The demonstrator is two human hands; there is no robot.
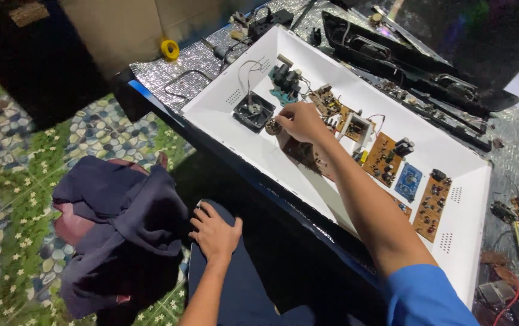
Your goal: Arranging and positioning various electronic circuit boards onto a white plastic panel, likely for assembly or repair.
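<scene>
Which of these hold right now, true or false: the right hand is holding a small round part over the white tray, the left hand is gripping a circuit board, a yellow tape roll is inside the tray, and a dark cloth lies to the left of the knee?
1. The right hand holds a small round part over the white tray. True.
2. The left hand grips a circuit board. False: it rests flat on the person's knee, holding nothing.
3. The yellow tape roll lies inside the tray. False: it sits on the table outside the tray's far corner.
4. A dark cloth lies left of the knee. True.
</scene>
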